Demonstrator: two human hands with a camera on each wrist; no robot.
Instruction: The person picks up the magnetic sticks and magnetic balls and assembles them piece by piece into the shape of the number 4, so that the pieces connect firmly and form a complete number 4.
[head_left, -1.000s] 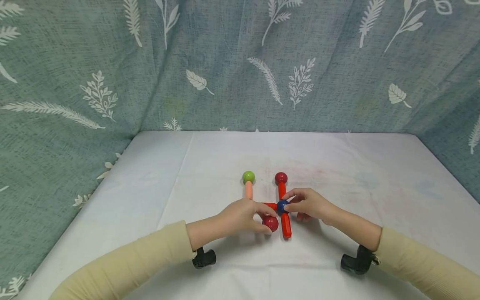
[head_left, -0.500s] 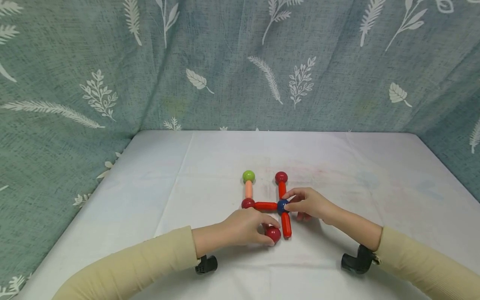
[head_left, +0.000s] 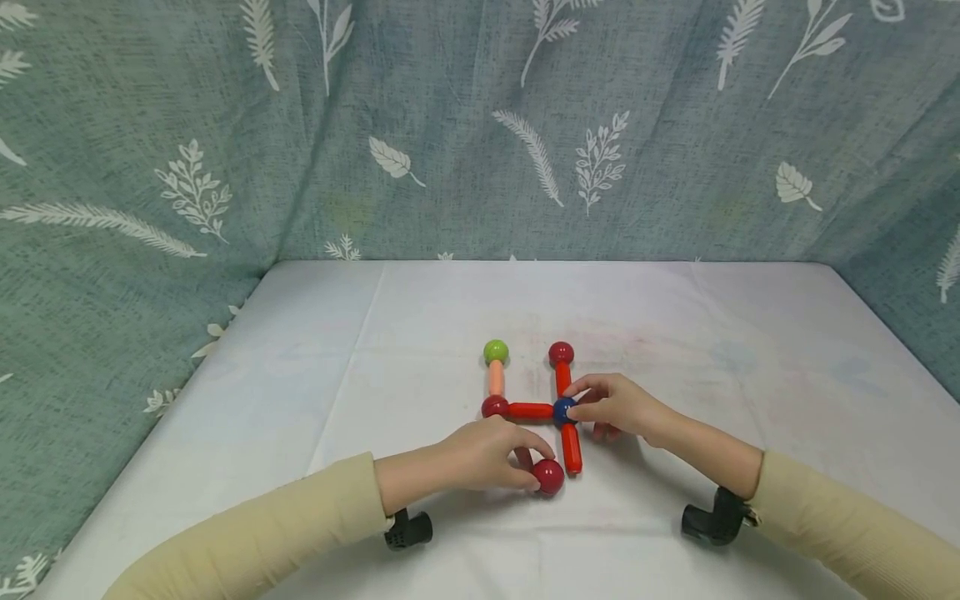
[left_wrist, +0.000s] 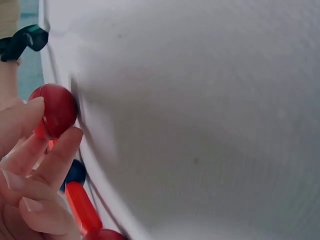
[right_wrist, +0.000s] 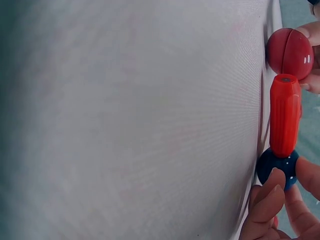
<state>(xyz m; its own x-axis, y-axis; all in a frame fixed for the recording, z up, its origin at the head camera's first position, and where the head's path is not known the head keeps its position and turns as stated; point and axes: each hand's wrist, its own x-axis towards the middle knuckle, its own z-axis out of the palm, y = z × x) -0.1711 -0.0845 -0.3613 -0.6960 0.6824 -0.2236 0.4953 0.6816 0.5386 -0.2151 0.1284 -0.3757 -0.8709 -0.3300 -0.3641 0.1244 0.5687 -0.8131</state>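
Note:
My left hand (head_left: 483,454) pinches a glossy red ball (head_left: 550,477) between thumb and fingers, close to the free end of a red rod (head_left: 572,450). In the left wrist view, the thumb and fingertips press on opposite sides of this ball (left_wrist: 60,110). A blue ball (head_left: 564,410) is held by the fingers of my right hand (head_left: 618,410). From it the red rod points toward me, a second red rod (head_left: 531,411) runs left, and a third (head_left: 562,380) runs away. The right wrist view shows the near rod (right_wrist: 284,117) standing against the blue ball (right_wrist: 275,167).
The left rod ends at a dark red ball (head_left: 495,406), joined by a peach rod (head_left: 496,377) to a green ball (head_left: 496,351). Another red ball (head_left: 561,353) caps the far rod. A white cloth (head_left: 420,333) covers the table; a leaf-patterned curtain (head_left: 450,192) hangs behind.
My left hand has moved toward me with its red ball, from beside the near rod to close by its end, uncovering the dark red corner ball. The right hand stays at the blue ball.

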